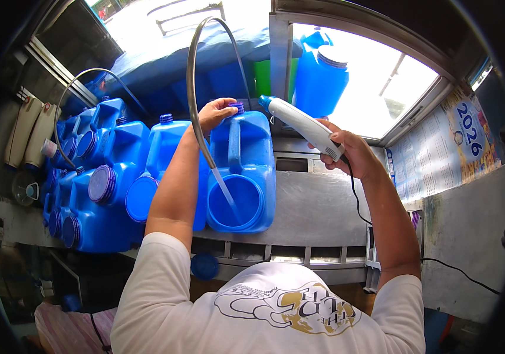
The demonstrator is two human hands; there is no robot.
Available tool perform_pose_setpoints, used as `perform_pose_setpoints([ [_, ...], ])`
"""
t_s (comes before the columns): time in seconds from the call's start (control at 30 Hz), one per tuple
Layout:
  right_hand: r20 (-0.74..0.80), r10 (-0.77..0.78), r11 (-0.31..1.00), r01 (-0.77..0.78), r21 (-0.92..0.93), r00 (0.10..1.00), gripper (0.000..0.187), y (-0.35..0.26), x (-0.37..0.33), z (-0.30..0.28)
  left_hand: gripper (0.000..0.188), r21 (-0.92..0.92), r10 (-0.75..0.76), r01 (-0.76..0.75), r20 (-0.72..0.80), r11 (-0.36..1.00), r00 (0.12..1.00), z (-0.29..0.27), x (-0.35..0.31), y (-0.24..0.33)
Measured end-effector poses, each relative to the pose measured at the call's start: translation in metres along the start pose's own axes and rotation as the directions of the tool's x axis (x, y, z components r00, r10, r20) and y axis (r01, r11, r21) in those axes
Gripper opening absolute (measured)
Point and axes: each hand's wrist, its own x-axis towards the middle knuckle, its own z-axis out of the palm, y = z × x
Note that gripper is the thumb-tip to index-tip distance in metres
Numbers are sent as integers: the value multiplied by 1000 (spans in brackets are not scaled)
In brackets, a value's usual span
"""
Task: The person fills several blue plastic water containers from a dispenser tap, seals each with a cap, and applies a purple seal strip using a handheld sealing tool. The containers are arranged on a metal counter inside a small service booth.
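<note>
In front of me stands a blue water jug (268, 171) with a carrying handle and a wide round opening. A clear hose (191, 82) arches over and its end runs down into that opening. My left hand (214, 114) reaches across to the small purple cap (238, 107) at the jug's far top, fingers closed on it. In my right hand (349, 150) is a white heat gun (305, 127) with a blue nozzle. It is tilted, its nozzle directed up and left toward the cap side, apart from the jug.
Several capped blue jugs (119, 192) crowd the left, with a second hose (66, 88) looping over them. Under the jug lies a metal counter (323, 203) with slots. Another blue jug (321, 79) stands beyond the window frame. The gun's black cord (357, 197) trails right; a calendar (441, 144) hangs there.
</note>
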Motion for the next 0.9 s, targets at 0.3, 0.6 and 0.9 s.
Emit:
perform_pose_setpoints([
  [0.3, -67, 41, 997, -46, -66, 997, 85, -3, 16, -5, 42, -18, -198, 200, 69, 980, 978, -1, 4, 20],
  [0.6, -87, 72, 984, -85, -154, 994, 87, -10, 28, -6, 43, -22, -247, 249, 74, 968, 966, -2, 3, 23],
  [0.9, -125, 108, 972, -131, -195, 986, 85, -17, 37, -6, 51, -53, -201, 205, 72, 977, 977, -1, 3, 17],
])
